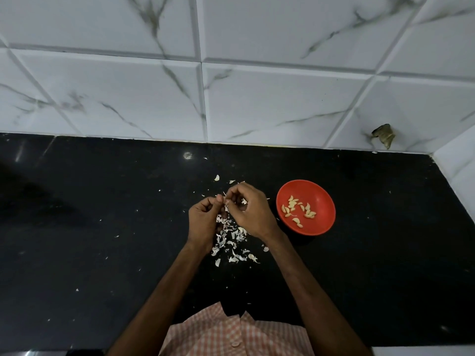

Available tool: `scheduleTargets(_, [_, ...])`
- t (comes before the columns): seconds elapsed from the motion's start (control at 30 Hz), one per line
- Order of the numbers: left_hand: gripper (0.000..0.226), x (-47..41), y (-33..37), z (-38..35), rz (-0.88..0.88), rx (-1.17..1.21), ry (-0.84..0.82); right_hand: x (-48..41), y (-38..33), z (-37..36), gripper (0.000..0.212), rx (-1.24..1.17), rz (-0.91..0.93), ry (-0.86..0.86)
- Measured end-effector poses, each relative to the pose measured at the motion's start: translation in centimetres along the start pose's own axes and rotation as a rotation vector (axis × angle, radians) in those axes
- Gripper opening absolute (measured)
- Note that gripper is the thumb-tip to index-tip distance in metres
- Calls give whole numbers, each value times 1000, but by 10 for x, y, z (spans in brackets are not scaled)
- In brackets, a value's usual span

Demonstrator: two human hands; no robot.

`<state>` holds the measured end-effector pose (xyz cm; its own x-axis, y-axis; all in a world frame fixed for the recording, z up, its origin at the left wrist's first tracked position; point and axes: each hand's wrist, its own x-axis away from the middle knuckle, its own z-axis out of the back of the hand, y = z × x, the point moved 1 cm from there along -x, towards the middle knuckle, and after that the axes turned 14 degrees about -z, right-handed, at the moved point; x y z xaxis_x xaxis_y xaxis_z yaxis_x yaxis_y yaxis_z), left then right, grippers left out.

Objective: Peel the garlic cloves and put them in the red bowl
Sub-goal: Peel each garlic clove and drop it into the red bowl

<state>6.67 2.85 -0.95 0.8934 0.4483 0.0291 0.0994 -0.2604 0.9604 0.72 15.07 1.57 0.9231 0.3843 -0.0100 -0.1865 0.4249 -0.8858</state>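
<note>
Red bowl (321,201) (rim near right hand (253,213))

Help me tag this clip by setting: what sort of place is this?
Probably a home kitchen: a black stone countertop meets a white marble-look tiled wall, peeled garlic cloves lie in a red bowl, and garlic skins litter the counter.

A black polished desk (102,253) fills the lower half, with a small round glare (188,155) near its back edge. Behind it rises a wall of white tiles (282,98) with grey marble veins. Low on the right, one tile has a ragged brownish hole (384,134). A side wall (457,165) meets it at the right corner. At the bottom edge is an orange-and-white checked shirt (218,332) with a pale button (235,344).
</note>
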Motion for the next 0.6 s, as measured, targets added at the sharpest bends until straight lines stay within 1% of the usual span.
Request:
scheduleTargets(0.1, [31, 0, 1, -2, -8, -8, -13, 0, 1, 1, 7, -5, -22, -35])
scheduleTargets(0.23, [27, -1, 1, -4, 4, 15, -43, -2, 5, -1, 14, -10, -121, -57])
scheduleTargets(0.27, [29, -1, 0, -3, 2, 25, -49, -2, 6, -2, 14, -4, -144, -60])
scheduleTargets(0.33, [39, -3, -2, -2, 0, 37, -68, -2, 8, -4, 16, 25, -181, -56])
scheduleTargets(0.4, [46, -2, -2, -2, 41, 7, -78, 0, 7, -7, 21, 48, -201, -37])
scheduleTargets(0.53, [25, 0, -1, -7, 111, 67, -49, 2, 5, -9, 20, 124, -206, 38])
scheduleTargets(0.6, [28, 1, 1, -10, 102, 90, -25, 2, 5, -7, 19, 167, -206, 68])
